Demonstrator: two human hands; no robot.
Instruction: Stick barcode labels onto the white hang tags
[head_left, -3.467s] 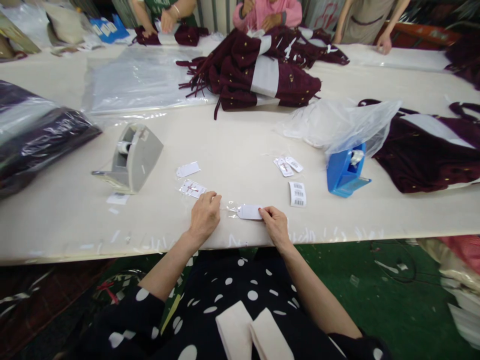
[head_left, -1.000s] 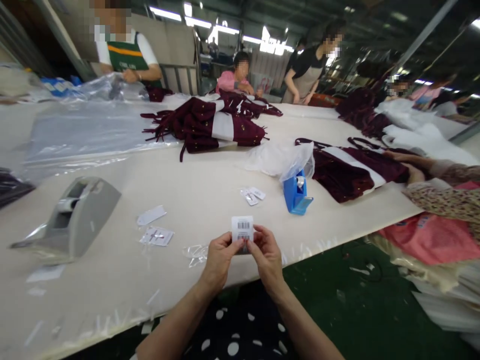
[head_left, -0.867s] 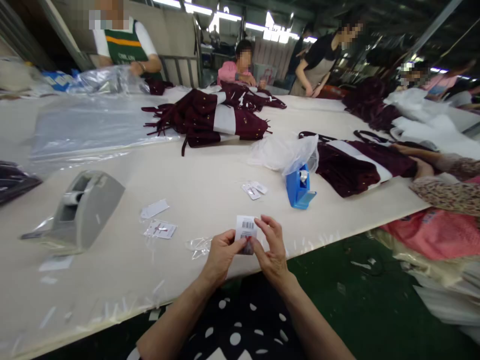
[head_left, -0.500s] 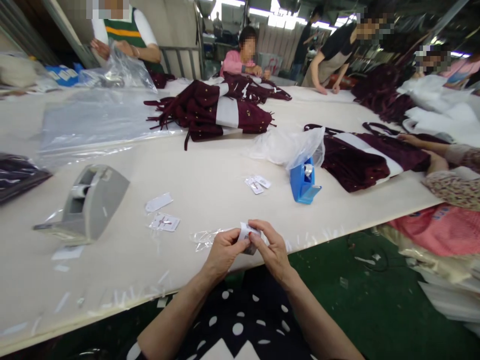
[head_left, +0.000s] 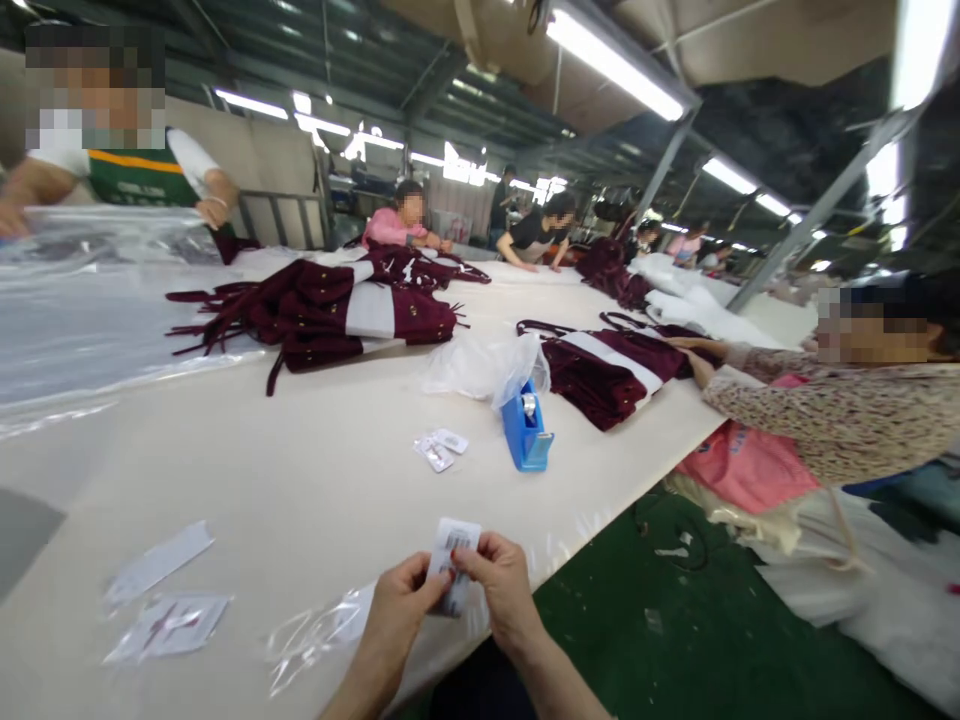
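Note:
Both my hands grip a small white tag with a printed barcode (head_left: 457,538), held upright just above the table's front edge. My left hand (head_left: 401,605) pinches its left side, thumb across the front. On the opposite side my right hand (head_left: 504,590) is closed on it, thumb over the lower print. Beside my left hand lies a clear plastic sleeve (head_left: 315,630). Farther left are a blank white tag (head_left: 161,562) and a bagged tag with a dark red strip (head_left: 176,625). Two more small tags (head_left: 439,448) rest beyond my hands.
A blue tape dispenser (head_left: 527,430) stands beyond my right hand. Bundled maroon garments (head_left: 315,310) and clear plastic sheets (head_left: 75,330) cover the far side. At right a co-worker's patterned sleeve (head_left: 810,410) reaches over another maroon bundle (head_left: 600,375).
My view has tilted up and shifted right. The tag in my hands now shows its barcode upright. The co-worker in green at far left has spread their hands with plastic between them.

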